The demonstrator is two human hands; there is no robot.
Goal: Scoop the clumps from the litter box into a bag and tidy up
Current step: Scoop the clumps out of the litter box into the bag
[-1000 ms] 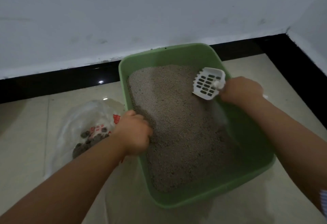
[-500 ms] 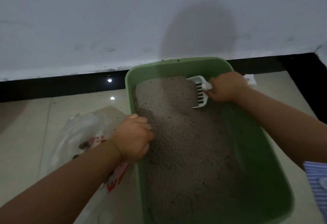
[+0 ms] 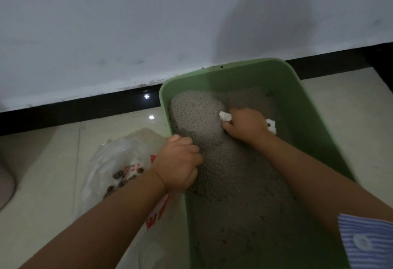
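right hand (image 3: 244,125) around scoop (image 3: 225,116)

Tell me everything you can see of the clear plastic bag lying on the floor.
The clear, crinkled plastic bag with red print lies slumped on the pale tiled floor, just left of the green plastic litter box. Dark brown clumps show through its thin film. The person's left forearm crosses over its near part, hiding some of it. Whether the left hand touches the bag cannot be told.

Green litter box (image 3: 297,90) is looking like smooth matt plastic; litter (image 3: 234,173) is looking grainy; bag (image 3: 114,158) thin clear plastic; floor tiles (image 3: 53,173) are shining glossy.
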